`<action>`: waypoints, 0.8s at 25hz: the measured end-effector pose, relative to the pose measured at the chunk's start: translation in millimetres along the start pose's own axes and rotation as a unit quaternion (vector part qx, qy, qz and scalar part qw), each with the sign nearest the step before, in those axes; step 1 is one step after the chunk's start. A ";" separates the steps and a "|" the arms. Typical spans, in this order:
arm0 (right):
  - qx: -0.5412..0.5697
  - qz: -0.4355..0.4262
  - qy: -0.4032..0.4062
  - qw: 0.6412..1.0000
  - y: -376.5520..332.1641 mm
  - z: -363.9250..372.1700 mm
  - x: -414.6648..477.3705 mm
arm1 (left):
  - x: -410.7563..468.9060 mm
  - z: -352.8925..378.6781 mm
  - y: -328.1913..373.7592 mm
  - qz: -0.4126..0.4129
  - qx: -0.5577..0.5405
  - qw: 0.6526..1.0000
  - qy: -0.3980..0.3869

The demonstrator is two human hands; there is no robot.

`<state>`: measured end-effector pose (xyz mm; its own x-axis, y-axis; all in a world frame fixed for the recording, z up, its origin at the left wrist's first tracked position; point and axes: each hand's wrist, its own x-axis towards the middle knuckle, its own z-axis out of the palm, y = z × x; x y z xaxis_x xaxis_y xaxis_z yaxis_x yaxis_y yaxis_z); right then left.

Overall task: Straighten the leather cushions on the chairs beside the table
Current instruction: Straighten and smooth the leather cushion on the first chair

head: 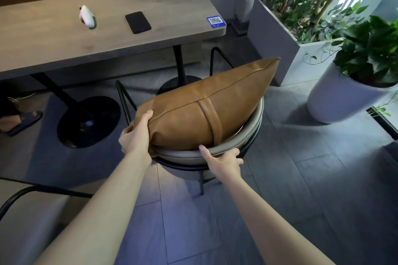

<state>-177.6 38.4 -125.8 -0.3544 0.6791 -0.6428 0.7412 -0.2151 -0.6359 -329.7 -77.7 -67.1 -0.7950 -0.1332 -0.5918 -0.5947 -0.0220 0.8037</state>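
Observation:
A brown leather cushion (206, 105) with a strap across its middle stands on edge in a grey round-backed chair (254, 122) beside the wooden table (64, 34). The cushion leans over the chair's backrest, its far corner pointing up to the right. My left hand (135, 135) grips the cushion's near left corner. My right hand (224, 159) holds the chair's padded back rim just below the cushion, thumb resting on top. The chair's seat is hidden under the cushion.
On the table lie a black phone (137, 22), a white handheld device (87, 16) and a blue QR sticker (216, 21). Grey planters with green plants (336, 97) stand at the right. Another chair's arm (25, 193) is at the lower left. Someone's sandalled foot (19, 120) shows at the far left.

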 end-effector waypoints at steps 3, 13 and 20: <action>0.006 -0.007 -0.040 0.999 -10.8 15.8 6.0 | 22.5 -2.3 19.6 0.009 0.013 1.000 -0.001; 0.084 -0.005 -0.131 0.988 -37.7 89.1 4.5 | 79.3 -6.4 65.4 -0.003 0.059 0.998 -0.029; 0.203 0.046 -0.068 0.976 -29.5 23.8 21.7 | 38.8 -3.6 32.4 -0.019 -0.067 0.997 -0.029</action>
<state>-220.7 42.8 -131.1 -0.3890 0.5506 -0.7386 0.4964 -0.5501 -0.6715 -379.4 -87.2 -63.8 -0.7802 -0.0728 -0.6213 -0.6060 -0.1582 0.7795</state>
